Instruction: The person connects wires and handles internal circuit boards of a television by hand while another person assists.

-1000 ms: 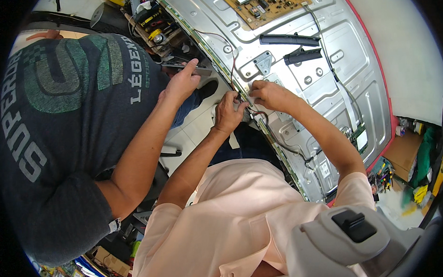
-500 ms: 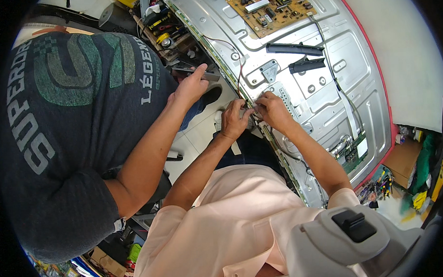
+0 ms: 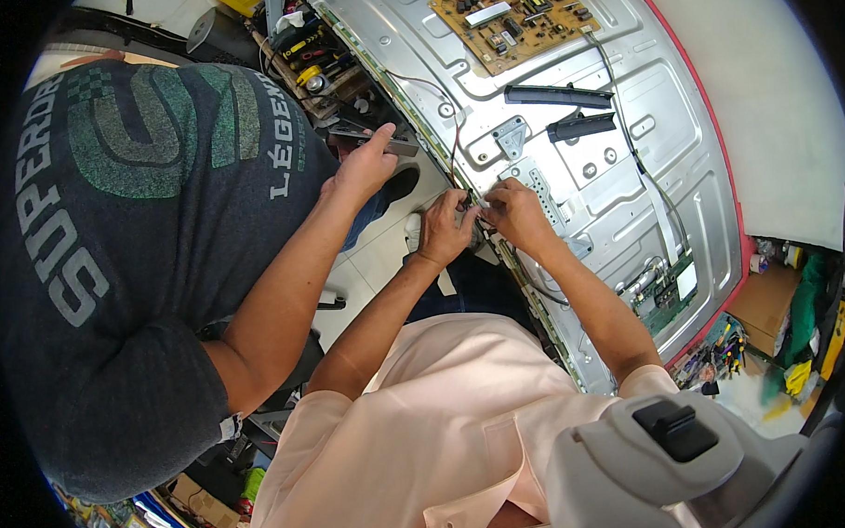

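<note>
A large silvery metal back panel (image 3: 491, 89), apparently of a flat screen, lies before me. At its near-left edge my left hand (image 3: 446, 231) is closed, thumb and fingers pinched on a small dark part by the strip of green board along the edge. A thin dark red wire (image 3: 458, 137) runs down the panel to that spot. Close beside it, my right hand (image 3: 519, 214) pinches at the same edge, its fingertips nearly meeting the left thumb. What either hand grips is too small to make out. A perforated metal bracket (image 3: 537, 179) lies just beyond the right hand.
A co-worker in a dark T-shirt (image 3: 161, 245) is close on my left, a hand (image 3: 368, 163) holding a flat grey object. On the panel are a tan circuit board (image 3: 536, 51), black plastic strips (image 3: 581, 126) and a green board (image 3: 661, 310). Tools (image 3: 308, 58) crowd the far left.
Both hands stay at the panel's edge with only slight finger movement. The whole panel appears shifted a little to the left in view. The co-worker has barely moved.
</note>
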Action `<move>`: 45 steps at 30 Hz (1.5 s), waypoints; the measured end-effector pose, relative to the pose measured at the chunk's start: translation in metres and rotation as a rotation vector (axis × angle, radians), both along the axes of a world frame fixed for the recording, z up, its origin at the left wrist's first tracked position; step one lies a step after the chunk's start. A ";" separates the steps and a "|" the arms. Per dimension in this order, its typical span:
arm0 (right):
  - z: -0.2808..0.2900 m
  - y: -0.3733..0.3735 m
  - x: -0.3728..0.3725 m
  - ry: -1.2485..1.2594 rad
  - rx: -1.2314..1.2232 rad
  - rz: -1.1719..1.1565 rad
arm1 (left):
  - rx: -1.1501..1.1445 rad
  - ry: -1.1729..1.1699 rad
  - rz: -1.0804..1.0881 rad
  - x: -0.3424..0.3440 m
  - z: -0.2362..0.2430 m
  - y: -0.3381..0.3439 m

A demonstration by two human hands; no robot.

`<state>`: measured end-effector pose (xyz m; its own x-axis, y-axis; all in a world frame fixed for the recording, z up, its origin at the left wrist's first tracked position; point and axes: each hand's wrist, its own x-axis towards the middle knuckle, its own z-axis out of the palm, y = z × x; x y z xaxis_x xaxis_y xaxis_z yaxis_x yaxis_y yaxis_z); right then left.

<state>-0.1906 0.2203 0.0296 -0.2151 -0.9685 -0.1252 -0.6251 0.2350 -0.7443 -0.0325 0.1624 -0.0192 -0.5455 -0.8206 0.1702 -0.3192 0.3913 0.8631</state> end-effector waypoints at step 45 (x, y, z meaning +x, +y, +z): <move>0.009 0.118 0.017 0.150 0.144 -0.347 | 0.354 -0.170 -0.115 0.005 0.038 0.042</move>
